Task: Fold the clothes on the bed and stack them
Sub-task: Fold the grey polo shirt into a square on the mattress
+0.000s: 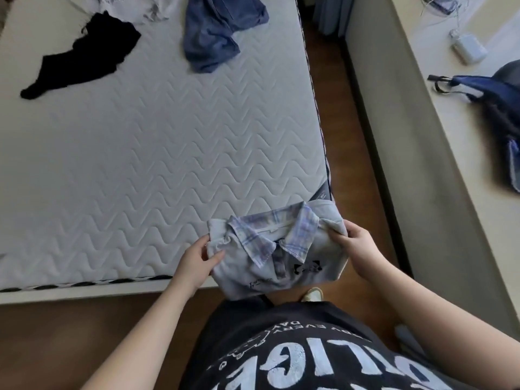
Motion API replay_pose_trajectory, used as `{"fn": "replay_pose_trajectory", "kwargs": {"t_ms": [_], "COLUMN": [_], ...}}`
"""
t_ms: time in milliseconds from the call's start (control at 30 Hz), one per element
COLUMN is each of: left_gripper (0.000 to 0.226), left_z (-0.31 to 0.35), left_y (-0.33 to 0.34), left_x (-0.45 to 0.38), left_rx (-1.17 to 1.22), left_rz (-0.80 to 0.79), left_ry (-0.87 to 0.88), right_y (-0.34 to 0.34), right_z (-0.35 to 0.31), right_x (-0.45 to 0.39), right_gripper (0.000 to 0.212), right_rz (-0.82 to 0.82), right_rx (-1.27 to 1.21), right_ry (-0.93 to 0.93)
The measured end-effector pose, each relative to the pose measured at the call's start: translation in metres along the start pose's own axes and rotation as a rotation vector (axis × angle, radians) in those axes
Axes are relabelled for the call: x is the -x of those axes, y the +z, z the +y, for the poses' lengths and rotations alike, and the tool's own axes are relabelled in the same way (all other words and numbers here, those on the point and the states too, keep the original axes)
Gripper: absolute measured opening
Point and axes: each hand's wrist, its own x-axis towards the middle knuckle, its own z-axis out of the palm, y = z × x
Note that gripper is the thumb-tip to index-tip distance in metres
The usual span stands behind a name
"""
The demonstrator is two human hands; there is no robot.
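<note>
A folded pale grey shirt (278, 254) with a plaid collar is held between both hands above the near right corner of the bed (146, 153), partly over the mattress edge and partly over the wooden floor (363, 153). The left hand (197, 263) is closed on the shirt's left edge, the thumb lying on top of the cloth and the fingers (216, 256) curled beneath it. The right hand (357, 249) is closed on the shirt's right edge, where the cloth is bunched under its fingers (337, 235). A small dark printed figure is seen on the shirt front below the collar. Three further garments are counted on the far part of the mattress, all unfolded: a black garment (84, 57) at far left, a crumpled blue garment (216, 32) at far centre, and a white printed garment (123, 7) cut by the top edge of the view, touching the black one. The near and middle mattress surface is quilted in a wave pattern. To the right, beyond the strip of floor, a pale desk (439, 116) is seen, carrying one dark blue bag (495, 108) and one white charger (467, 47) with cables. At the bottom of the view, the person's dark printed T-shirt (295, 353) and one light shoe (312, 294) are visible.
</note>
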Motion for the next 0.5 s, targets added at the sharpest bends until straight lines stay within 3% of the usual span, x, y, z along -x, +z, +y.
{"fn": "replay_pose_trajectory", "kwargs": {"t_ms": [200,300,500], "left_gripper": [0.042,0.056,0.058], "left_z": [-0.015,-0.023,-0.017], "left_y": [0.010,0.019,0.030], "left_x": [-0.041,-0.082,-0.169], "left_rx": [-0.003,-0.056,-0.222], "left_rz": [0.006,-0.039,-0.094], "left_ry": [-0.085,-0.124,-0.085], "right_y": [0.013,0.021,0.023], "right_z": [0.008,0.013,0.027], "right_x": [-0.033,-0.057,-0.114], "right_gripper": [0.016,0.018,0.027], "right_rz": [0.046,0.093,0.200], "right_rx": [0.023,0.016,0.157], "right_ry": [0.107,0.147,0.192]}}
